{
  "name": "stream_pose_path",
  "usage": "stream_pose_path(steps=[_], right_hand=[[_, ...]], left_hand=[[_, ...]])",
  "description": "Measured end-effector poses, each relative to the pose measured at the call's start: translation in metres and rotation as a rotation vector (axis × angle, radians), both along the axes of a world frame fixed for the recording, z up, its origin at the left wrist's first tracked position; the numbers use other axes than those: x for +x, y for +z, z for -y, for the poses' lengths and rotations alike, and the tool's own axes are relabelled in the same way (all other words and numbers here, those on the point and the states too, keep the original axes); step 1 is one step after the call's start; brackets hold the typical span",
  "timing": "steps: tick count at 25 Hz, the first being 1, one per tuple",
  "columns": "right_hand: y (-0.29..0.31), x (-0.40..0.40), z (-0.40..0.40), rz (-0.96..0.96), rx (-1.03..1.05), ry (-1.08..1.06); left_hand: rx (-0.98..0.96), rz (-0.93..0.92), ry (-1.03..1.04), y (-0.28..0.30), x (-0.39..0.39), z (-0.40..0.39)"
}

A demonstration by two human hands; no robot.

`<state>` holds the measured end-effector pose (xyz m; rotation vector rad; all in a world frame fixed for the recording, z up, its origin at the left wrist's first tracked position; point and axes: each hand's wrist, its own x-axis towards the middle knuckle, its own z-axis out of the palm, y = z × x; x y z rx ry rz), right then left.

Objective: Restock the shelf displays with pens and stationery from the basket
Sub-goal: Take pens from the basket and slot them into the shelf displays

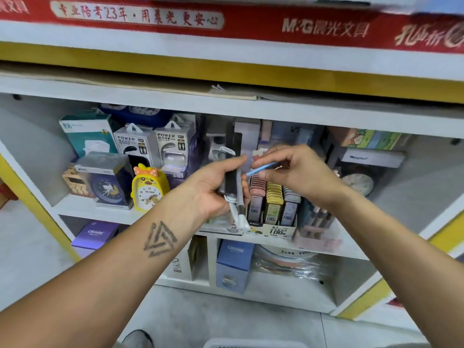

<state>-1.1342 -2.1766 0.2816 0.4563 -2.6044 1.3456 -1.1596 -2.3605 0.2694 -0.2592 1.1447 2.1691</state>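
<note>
My left hand (213, 187) grips a bundle of black and white pen packs (232, 182), held upright in front of the middle shelf. My right hand (298, 169) pinches a thin light-blue pen (261, 168) that points left towards the bundle. Just behind and below both hands stands a display box of pencil-lead cases (273, 204) in pink, yellow and grey rows. A white basket rim (253, 344) shows at the bottom edge of the view.
The white shelf (105, 210) holds power bank boxes (136, 144), a yellow duck clock (148, 189) and a blue clock box (110, 184) on the left. A round clock (357, 183) sits at right. Blue and purple boxes (233, 264) fill the lower shelf.
</note>
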Motion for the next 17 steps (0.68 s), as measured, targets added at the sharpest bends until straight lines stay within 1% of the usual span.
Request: stream_pose_path(steps=[3, 6, 9, 12, 14, 17], right_hand=[[-0.002, 0.000, -0.007, -0.007, -0.063, 0.014], [-0.005, -0.003, -0.008, -0.007, -0.095, 0.030], [-0.010, -0.007, -0.003, 0.116, -0.223, 0.096], [-0.010, -0.013, -0.001, 0.231, -0.384, 0.098], [-0.007, -0.018, 0.002, 0.185, -0.405, 0.098], [-0.003, -0.023, 0.015, 0.053, -0.329, 0.078]], left_hand=[[-0.043, -0.020, -0.059, -0.003, 0.005, -0.005], [-0.025, -0.033, -0.062, -0.006, 0.008, -0.008], [0.012, -0.054, -0.057, -0.006, 0.008, -0.006], [0.039, -0.057, -0.001, -0.005, 0.004, 0.003], [0.063, -0.038, 0.031, -0.003, 0.001, 0.013], [0.057, 0.008, 0.074, -0.002, -0.005, 0.031]])
